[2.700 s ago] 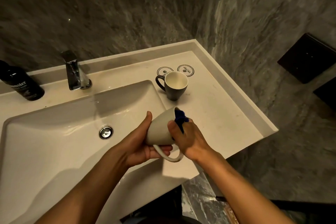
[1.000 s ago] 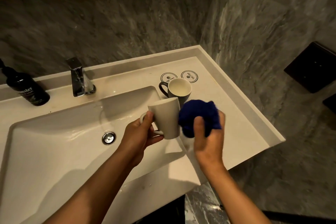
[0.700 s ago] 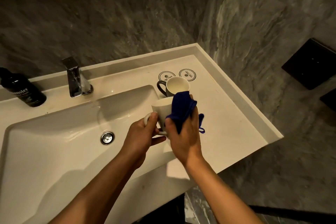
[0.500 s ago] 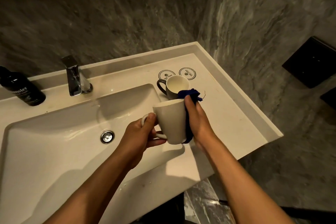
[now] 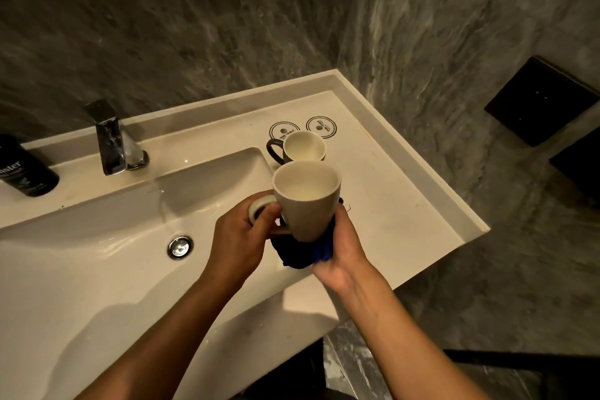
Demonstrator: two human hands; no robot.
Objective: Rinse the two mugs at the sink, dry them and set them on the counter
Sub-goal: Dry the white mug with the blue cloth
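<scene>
I hold a white mug (image 5: 308,201) upright above the sink's right edge, its mouth facing me. My left hand (image 5: 242,237) grips its handle. My right hand (image 5: 341,248) presses a dark blue cloth (image 5: 306,253) against the mug's base and lower side. Behind it, a second mug (image 5: 300,148), dark outside and white inside, stands upright on the counter (image 5: 389,198) with its handle to the left.
The white basin (image 5: 97,256) with its drain plug (image 5: 180,247) fills the left. A chrome faucet (image 5: 112,140) and a black bottle (image 5: 24,169) stand at the back. Two round coasters (image 5: 319,127) lie behind the dark mug. Grey stone walls close in behind and to the right.
The white mug has been turned from lying sideways to upright. The blue cloth moved from inside the mug, along its side, down to its base.
</scene>
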